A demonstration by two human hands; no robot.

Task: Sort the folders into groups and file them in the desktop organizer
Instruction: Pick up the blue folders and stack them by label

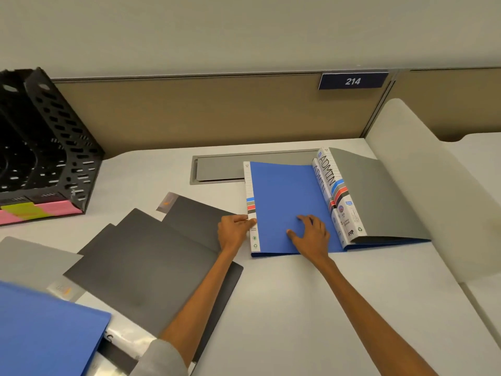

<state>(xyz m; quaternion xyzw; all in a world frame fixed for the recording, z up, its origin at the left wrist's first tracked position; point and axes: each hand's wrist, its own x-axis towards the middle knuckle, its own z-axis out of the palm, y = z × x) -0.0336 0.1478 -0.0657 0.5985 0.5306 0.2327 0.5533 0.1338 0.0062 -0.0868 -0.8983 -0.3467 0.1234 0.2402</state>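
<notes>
A blue folder (pixel 284 194) with a white striped spine lies flat on the white desk (pixel 284 308). My left hand (pixel 234 232) pinches its spine edge near the lower end. My right hand (pixel 311 234) rests flat on the blue cover, fingers spread. To the right, a grey folder (pixel 379 196) marked ADMIN lies beside and partly over a second ADMIN spine (pixel 321 185). Several dark grey folders (pixel 151 256) fan out at the left. Another blue folder (pixel 46 332) lies at the lower left corner. The black perforated desktop organizer (pixel 54 137) stands at the back left.
Pink and yellow sheets (pixel 35 211) lie in the organizer's base. A grey cable hatch (pixel 222 169) is set into the desk behind the blue folder. A tan partition (pixel 217 112) with a 214 plate (pixel 352 81) closes the back. A white curved divider (pixel 433 191) borders the right.
</notes>
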